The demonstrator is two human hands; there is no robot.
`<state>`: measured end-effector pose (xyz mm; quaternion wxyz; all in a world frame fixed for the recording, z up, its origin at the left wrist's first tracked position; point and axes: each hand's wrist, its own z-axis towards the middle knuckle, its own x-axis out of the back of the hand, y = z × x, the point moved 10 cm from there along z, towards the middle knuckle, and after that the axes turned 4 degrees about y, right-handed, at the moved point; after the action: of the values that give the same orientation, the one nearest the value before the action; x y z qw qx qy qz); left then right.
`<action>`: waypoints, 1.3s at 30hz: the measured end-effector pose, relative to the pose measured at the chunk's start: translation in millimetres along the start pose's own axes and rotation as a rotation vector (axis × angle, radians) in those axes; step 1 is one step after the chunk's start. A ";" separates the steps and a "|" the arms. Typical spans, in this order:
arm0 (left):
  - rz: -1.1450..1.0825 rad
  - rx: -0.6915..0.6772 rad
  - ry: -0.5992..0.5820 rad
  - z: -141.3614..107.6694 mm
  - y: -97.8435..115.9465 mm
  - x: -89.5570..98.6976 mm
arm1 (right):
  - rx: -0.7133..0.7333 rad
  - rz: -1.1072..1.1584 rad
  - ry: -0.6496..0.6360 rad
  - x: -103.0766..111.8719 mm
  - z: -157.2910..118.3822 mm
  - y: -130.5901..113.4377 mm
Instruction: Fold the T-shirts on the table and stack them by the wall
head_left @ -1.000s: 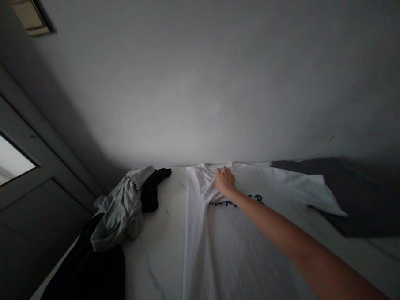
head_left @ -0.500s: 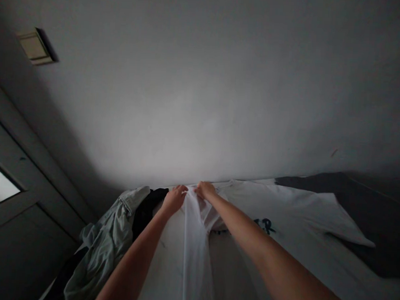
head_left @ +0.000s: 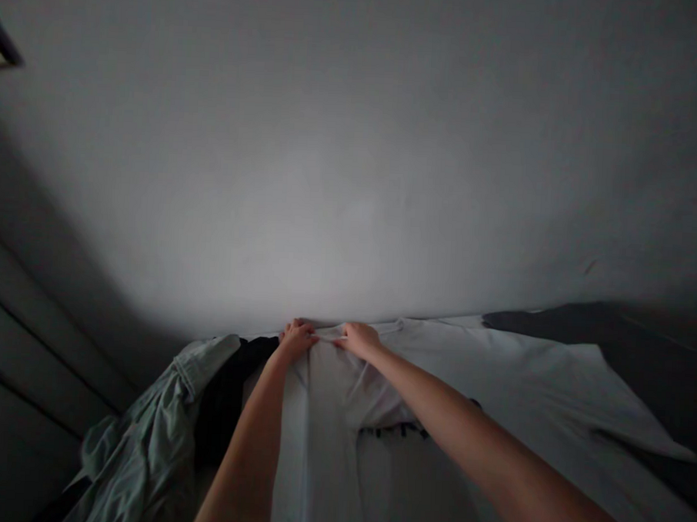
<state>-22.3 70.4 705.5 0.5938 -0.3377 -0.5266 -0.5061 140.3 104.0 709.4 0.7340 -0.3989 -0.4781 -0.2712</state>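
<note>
A white T-shirt (head_left: 494, 375) lies spread over the surface by the wall, its left part folded over toward the middle. Dark lettering shows partly under the fold and is mostly covered by my right forearm. At the far edge my left hand (head_left: 296, 339) pinches the folded cloth. My right hand (head_left: 360, 340) grips the same edge a short way to the right, with a strip of fabric stretched between the two. The fingertips of both are partly hidden in the cloth.
Left of my left arm lies a crumpled pale green garment (head_left: 157, 414), with black cloth (head_left: 224, 402) beside it. Dark grey fabric (head_left: 627, 358) extends at the right. A pale wall (head_left: 352, 176) rises right behind; a panelled door (head_left: 19, 400) stands at the left.
My hands have moved a little apart, the left one shifting left, so the folded strip between them is wider and flatter. The view has turned slightly right.
</note>
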 end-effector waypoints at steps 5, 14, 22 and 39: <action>0.014 0.000 0.034 -4.4 5.6 -0.9 | 0.017 -0.056 0.049 -6.3 -11.4 -2.4; 0.071 -0.001 0.224 -58.0 54.4 37.1 | 0.162 -0.103 0.188 23.4 -56.3 -39.7; -0.092 -0.239 0.108 -120.1 91.9 1.6 | -0.198 0.184 0.149 49.9 -145.4 68.9; 0.023 -0.096 0.009 -107.3 98.7 -10.3 | -0.211 0.680 0.432 27.7 -196.6 79.5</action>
<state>103.3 -1.7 685.3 0.5849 -0.3695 -0.4951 -0.5255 308.7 -20.1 664.7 0.8202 -0.5411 -0.1237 -0.1384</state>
